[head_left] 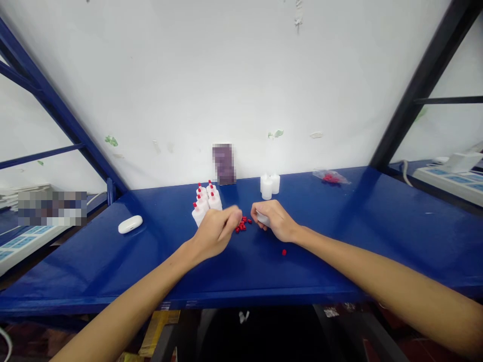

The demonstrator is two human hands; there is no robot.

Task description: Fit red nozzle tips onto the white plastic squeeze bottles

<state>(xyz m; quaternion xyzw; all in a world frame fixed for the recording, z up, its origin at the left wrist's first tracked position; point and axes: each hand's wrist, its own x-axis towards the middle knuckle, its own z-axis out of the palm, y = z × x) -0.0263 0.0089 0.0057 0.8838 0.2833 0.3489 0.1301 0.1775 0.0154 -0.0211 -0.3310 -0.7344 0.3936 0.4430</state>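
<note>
My right hand (277,218) is wrapped round a small white plastic bottle (263,218), of which only a part shows between the fingers. To its left, my left hand (217,229) is closed with the thumb against the curled fingers. Whatever may be in it is hidden. Behind the left hand stand several white bottles with red tips (214,200), upright in a cluster. Small red caps (241,226) lie loose on the table between the hands. One single red cap (284,252) lies nearer me, below the right wrist.
Further back on the blue table (151,261) stand a few white bottles (266,187) without red tips. A clear bag of red caps (331,177) lies at the back right. A white earbud case (130,224) lies at left. A blurred purple rectangle (224,163) leans on the wall.
</note>
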